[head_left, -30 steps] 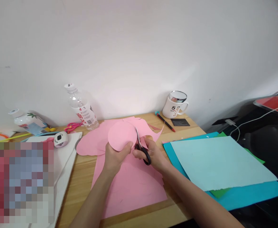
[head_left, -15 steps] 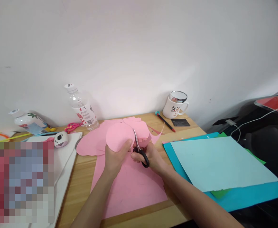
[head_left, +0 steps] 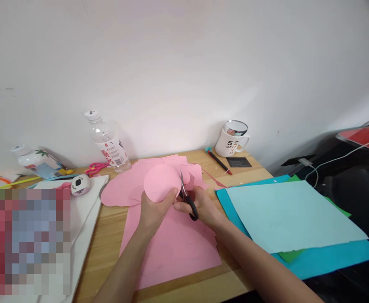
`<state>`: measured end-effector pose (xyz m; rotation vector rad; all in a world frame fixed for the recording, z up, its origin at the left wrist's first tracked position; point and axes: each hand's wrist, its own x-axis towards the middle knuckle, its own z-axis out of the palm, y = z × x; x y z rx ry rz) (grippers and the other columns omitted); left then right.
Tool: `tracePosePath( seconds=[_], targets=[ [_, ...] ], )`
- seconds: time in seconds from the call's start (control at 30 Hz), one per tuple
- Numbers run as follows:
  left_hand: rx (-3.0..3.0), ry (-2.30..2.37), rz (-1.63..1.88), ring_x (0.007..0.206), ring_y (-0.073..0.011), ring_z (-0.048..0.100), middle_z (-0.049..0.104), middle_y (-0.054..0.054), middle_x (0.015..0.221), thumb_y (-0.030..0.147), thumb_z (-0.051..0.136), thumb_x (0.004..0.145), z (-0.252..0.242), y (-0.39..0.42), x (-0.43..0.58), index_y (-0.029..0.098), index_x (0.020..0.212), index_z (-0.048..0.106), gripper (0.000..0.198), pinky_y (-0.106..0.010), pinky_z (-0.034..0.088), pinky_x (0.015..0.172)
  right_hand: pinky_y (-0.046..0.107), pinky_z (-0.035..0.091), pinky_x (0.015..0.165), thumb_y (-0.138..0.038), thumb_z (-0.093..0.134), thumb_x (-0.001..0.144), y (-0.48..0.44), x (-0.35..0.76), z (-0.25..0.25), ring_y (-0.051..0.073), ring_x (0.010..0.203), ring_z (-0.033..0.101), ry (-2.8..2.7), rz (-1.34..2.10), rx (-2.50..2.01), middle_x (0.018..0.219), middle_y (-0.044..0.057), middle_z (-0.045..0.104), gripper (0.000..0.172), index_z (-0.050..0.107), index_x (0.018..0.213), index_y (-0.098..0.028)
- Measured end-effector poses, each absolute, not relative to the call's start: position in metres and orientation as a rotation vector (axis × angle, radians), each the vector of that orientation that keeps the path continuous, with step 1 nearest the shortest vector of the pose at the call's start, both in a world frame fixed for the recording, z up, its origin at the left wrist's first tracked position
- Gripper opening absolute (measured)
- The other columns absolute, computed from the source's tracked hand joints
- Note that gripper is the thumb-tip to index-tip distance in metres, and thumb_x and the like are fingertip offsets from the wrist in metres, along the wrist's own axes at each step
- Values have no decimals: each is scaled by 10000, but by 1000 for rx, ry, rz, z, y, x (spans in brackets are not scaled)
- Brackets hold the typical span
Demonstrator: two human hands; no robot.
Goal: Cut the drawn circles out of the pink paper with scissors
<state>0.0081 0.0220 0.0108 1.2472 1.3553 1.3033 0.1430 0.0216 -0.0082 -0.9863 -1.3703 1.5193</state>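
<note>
My left hand (head_left: 153,210) pinches a round pink paper piece (head_left: 162,182) and holds it up over the desk. My right hand (head_left: 200,207) is closed round the black handles of a pair of scissors (head_left: 187,198), whose blades point up along the right edge of the paper piece. Under both hands lies a large pink sheet (head_left: 175,244) on the wooden desk (head_left: 109,235). More pink cut pieces (head_left: 121,191) lie behind it. A thin pink strip (head_left: 214,179) lies to the right of the scissors.
Light blue sheet (head_left: 285,214) on a darker blue one (head_left: 329,256) lies at right. A white mug (head_left: 231,141), pen (head_left: 219,160), black card (head_left: 238,162) stand at the back. A plastic bottle (head_left: 107,141), pink scissors (head_left: 94,169), a paper punch (head_left: 80,184) sit at left.
The scissors have cut on round the pink circle. The curling offcut that hung at the right has dropped to the desk. My left hand has turned the paper slightly.
</note>
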Motion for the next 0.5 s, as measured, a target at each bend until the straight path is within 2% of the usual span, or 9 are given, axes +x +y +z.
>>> tracePosePath(
  seconds=[0.1,0.3,0.5],
  targets=[
    [1236,1376,1316,659,-222,664,700,-58,658,284,701,591,8,23,8,125,695,660,194,-327,555,619,220,300,485,-447,760,556,22,143,-9,96,563,373,-1370,1559,-979,633,-24,443,412,491,679,-160],
    [1206,1396,1340,740,-235,668,710,-72,740,300,707,580,5,25,8,116,765,665,264,-340,550,680,217,283,462,-483,750,547,22,144,-8,86,537,351,-1386,1549,-1018,616,-32,430,445,452,655,-170],
    [1209,1383,1325,778,-237,668,715,-78,792,290,698,587,9,23,8,116,810,665,285,-341,547,708,215,248,455,-443,752,570,22,145,-11,81,528,323,-1390,1550,-1003,585,-48,393,415,452,663,-171]
  ],
)
